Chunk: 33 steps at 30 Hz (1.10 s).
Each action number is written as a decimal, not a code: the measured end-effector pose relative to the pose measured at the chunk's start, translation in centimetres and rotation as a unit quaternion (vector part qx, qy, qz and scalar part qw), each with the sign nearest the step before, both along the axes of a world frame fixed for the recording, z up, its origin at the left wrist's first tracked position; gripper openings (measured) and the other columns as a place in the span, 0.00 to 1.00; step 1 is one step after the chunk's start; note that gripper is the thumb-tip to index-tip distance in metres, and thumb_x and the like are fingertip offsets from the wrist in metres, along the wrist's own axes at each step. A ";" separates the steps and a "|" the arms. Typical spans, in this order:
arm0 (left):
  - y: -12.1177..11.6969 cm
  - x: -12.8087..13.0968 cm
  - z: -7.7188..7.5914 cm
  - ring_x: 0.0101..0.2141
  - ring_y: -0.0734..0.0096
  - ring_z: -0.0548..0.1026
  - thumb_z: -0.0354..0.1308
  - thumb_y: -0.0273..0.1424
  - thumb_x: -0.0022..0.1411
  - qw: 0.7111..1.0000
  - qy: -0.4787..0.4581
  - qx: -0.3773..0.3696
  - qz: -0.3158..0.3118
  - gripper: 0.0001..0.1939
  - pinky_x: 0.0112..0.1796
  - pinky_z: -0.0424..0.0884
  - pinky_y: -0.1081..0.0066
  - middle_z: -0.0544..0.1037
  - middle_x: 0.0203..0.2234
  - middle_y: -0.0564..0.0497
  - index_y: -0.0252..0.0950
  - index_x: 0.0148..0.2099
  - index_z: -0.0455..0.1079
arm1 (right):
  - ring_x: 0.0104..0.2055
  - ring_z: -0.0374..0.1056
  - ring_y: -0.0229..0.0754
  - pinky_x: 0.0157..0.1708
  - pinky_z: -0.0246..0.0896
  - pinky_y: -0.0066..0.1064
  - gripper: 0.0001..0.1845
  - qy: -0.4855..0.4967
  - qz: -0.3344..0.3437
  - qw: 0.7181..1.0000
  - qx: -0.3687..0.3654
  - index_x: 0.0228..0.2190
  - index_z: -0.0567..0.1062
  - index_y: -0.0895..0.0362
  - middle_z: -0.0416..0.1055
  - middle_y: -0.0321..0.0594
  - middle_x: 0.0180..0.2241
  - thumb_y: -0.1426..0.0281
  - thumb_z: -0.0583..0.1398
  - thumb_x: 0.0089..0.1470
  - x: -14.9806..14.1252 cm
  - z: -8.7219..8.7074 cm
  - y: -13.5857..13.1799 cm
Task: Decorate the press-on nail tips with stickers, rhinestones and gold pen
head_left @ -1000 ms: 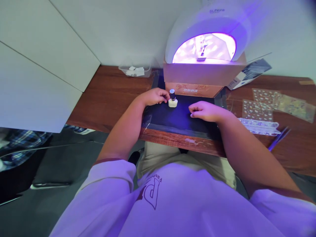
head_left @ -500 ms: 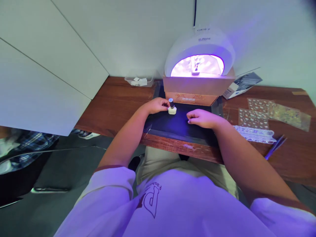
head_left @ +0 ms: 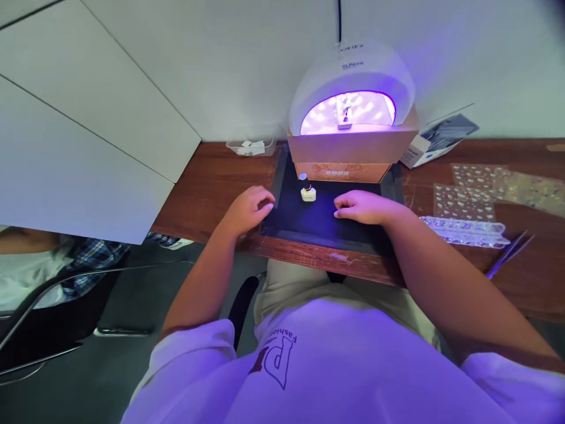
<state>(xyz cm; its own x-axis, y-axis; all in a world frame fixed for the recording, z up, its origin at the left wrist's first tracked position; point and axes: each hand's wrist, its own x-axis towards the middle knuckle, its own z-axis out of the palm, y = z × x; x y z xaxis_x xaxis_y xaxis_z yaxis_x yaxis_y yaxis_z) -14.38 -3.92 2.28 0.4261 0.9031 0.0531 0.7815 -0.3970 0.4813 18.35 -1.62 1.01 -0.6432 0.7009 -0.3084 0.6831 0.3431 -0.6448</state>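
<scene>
A white nail polish bottle (head_left: 308,195) with a dark cap stands on the black mat (head_left: 304,222), its cap tilted. My left hand (head_left: 249,208) is left of the bottle at the mat's edge, apart from it, fingers loosely bent and thumb separate, holding nothing. On the mat's right half rests my right hand (head_left: 361,206), fingers curled in and no object showing in them. Behind the mat, a white nail lamp (head_left: 375,73) glows purple on top of a cardboard box (head_left: 348,148). Inside the lamp stands a small block (head_left: 344,125) with a dark upright piece on it.
A clear plastic tub (head_left: 251,148) holds white pieces at the back left. To the right lie a small open box (head_left: 417,151), sticker sheets (head_left: 465,202), a clear plastic case (head_left: 468,231) and thin sticks (head_left: 507,256). Another person's plaid clothing (head_left: 95,265) shows at lower left.
My left hand has let go of the nail polish bottle and moved left, away from it. My right hand stays in about the same place. The camera view has shifted.
</scene>
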 end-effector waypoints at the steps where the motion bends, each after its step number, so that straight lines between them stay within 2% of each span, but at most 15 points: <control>1: -1.4 -0.8 -0.2 0.43 0.61 0.71 0.55 0.37 0.63 0.999 0.028 0.014 -0.013 0.13 0.50 0.67 0.60 0.76 0.39 0.46 0.35 0.43 0.74 | 0.26 0.54 0.37 0.28 0.45 0.32 0.14 -0.003 -0.003 1.000 -0.001 0.21 0.62 0.54 0.59 0.31 0.22 0.60 0.55 0.51 0.0 0.0 0.0; 3: -4.2 -2.4 -0.8 0.47 0.59 0.71 0.55 0.40 0.64 0.998 0.044 -0.003 -0.039 0.15 0.52 0.68 0.59 0.76 0.44 0.44 0.37 0.47 0.73 | 0.26 0.54 0.37 0.28 0.44 0.32 0.14 -0.009 -0.008 1.000 0.000 0.21 0.63 0.54 0.59 0.32 0.22 0.59 0.56 0.51 -0.1 0.1 0.0; 5: -6.5 -3.8 -1.6 0.52 0.56 0.70 0.58 0.44 0.63 0.999 0.041 -0.004 -0.034 0.18 0.55 0.67 0.56 0.75 0.50 0.43 0.40 0.50 0.73 | 0.26 0.55 0.37 0.28 0.44 0.32 0.15 -0.017 -0.012 1.000 0.001 0.22 0.64 0.54 0.60 0.32 0.22 0.59 0.56 0.52 -0.1 0.2 0.0; 9: -9.0 -5.6 -3.0 0.59 0.51 0.66 0.62 0.46 0.60 0.998 0.055 0.001 -0.027 0.22 0.60 0.63 0.49 0.72 0.58 0.42 0.43 0.53 0.73 | 0.26 0.55 0.37 0.28 0.44 0.32 0.15 -0.028 -0.017 0.999 0.004 0.23 0.65 0.55 0.62 0.32 0.23 0.58 0.56 0.53 -0.3 0.3 0.0; 12: -9.4 -6.4 -3.9 0.60 0.52 0.67 0.63 0.44 0.61 0.997 0.057 0.028 -0.037 0.21 0.61 0.62 0.47 0.72 0.59 0.43 0.45 0.54 0.73 | 0.27 0.55 0.36 0.29 0.44 0.32 0.15 -0.032 -0.020 0.999 0.007 0.24 0.65 0.55 0.64 0.33 0.25 0.57 0.56 0.54 -0.4 0.4 0.0; 14: -9.3 -6.7 -4.7 0.59 0.52 0.69 0.64 0.45 0.60 0.995 0.049 0.074 -0.046 0.21 0.60 0.64 0.47 0.74 0.58 0.43 0.45 0.54 0.74 | 0.28 0.56 0.37 0.29 0.45 0.31 0.15 -0.031 -0.022 0.999 0.009 0.24 0.66 0.55 0.65 0.33 0.25 0.57 0.56 0.54 -0.4 0.4 -0.1; 17: -9.3 -7.1 -5.8 0.57 0.53 0.72 0.66 0.45 0.59 0.987 0.041 0.145 -0.054 0.22 0.58 0.67 0.49 0.77 0.54 0.43 0.43 0.53 0.74 | 0.28 0.57 0.37 0.29 0.44 0.31 0.14 -0.030 -0.021 0.999 0.010 0.25 0.67 0.55 0.66 0.33 0.26 0.58 0.56 0.54 -0.4 0.6 -0.2; 20: -9.4 -7.1 -6.4 0.56 0.54 0.73 0.65 0.45 0.60 0.983 0.044 0.171 -0.055 0.21 0.57 0.68 0.50 0.78 0.53 0.44 0.44 0.52 0.75 | 0.28 0.58 0.37 0.29 0.44 0.31 0.14 -0.030 -0.021 0.999 0.011 0.25 0.68 0.55 0.67 0.34 0.26 0.58 0.56 0.54 -0.5 0.6 -0.2; 28: -9.5 -6.9 -6.0 0.53 0.54 0.73 0.66 0.45 0.60 0.977 0.062 0.196 -0.061 0.23 0.54 0.70 0.53 0.78 0.51 0.42 0.41 0.53 0.73 | 0.30 0.60 0.37 0.29 0.45 0.30 0.14 -0.036 -0.020 0.999 0.021 0.26 0.69 0.55 0.69 0.35 0.28 0.58 0.56 0.55 -0.7 0.8 -0.3; 33: -9.6 -5.9 -5.2 0.55 0.50 0.70 0.62 0.55 0.58 0.984 0.070 0.160 -0.045 0.33 0.54 0.68 0.51 0.74 0.53 0.40 0.41 0.58 0.69 | 0.30 0.60 0.37 0.29 0.46 0.30 0.15 -0.042 -0.019 0.998 0.032 0.28 0.71 0.55 0.71 0.36 0.29 0.57 0.55 0.57 -0.8 0.8 -0.4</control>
